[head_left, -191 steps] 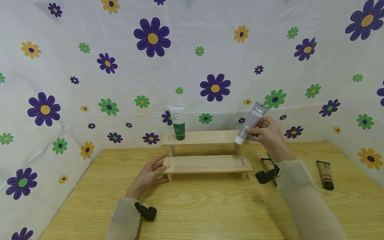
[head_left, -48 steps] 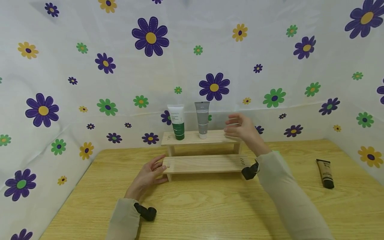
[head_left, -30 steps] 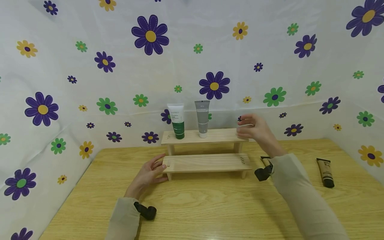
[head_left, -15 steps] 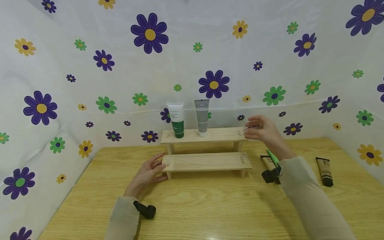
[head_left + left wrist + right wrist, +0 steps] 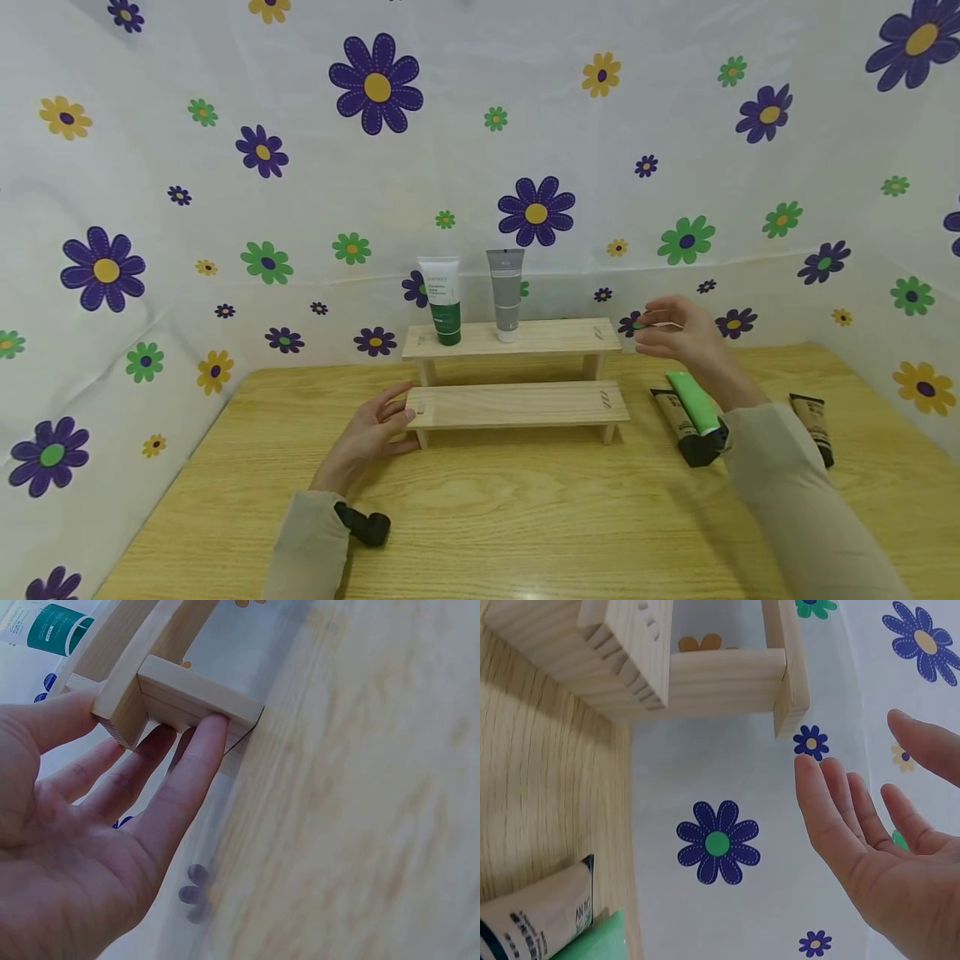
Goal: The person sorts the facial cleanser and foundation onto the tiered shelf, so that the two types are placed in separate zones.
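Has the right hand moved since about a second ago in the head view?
Yes, to the right: the right hand overlapped the right end of the upper shelf then, and now it is wholly past that end.

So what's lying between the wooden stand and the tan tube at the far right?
In the head view, another tan tube and a green tube lie there on the table; the person's right sleeve also crosses in front.

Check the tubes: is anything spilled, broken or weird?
Nothing really stands out: I see no spill or damage. The white-and-green tube and gray tube stand on their caps on the top wooden shelf; the green tube, left tan tube and right tan tube lie on the table.
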Tool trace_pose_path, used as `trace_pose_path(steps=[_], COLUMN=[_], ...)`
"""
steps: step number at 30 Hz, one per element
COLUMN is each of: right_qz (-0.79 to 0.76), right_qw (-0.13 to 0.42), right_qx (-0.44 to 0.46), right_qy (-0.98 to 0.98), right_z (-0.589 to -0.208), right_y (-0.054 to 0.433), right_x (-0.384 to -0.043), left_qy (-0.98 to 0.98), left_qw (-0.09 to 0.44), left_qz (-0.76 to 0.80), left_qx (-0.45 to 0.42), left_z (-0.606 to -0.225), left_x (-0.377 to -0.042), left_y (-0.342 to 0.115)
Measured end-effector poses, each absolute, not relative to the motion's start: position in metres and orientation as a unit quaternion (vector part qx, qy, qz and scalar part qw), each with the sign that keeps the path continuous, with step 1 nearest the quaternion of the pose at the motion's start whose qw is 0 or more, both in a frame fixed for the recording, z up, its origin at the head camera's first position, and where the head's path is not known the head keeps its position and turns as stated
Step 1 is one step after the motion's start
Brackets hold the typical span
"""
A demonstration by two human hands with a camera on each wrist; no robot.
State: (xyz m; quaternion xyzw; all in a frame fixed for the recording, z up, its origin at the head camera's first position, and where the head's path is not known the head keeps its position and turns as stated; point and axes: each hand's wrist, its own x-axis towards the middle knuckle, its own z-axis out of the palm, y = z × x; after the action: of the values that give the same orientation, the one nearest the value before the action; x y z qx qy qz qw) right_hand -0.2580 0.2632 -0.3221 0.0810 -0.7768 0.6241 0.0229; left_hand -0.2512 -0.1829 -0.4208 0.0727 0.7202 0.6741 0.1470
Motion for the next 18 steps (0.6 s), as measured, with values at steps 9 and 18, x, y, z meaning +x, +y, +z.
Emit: trace_pose_path(steps=[9, 18], right_qz=[0.603, 0.595], right_qw=[0.021, 0.013], right_qx=[0.061, 0.053], right_qy=[-0.795, -0.802], right_z=[-0.327, -0.337], right_y=[0.278, 0.295], right_x=[-0.251, -0.251], left_qy=[0.723, 0.724], left_qw=[0.142, 0.138], left_qz=[0.672, 0.673], left_qx=[0.069, 0.061], left_z=[-0.421, -0.421], left_x=[-0.251, -0.251], left_y=[-0.182, -0.182])
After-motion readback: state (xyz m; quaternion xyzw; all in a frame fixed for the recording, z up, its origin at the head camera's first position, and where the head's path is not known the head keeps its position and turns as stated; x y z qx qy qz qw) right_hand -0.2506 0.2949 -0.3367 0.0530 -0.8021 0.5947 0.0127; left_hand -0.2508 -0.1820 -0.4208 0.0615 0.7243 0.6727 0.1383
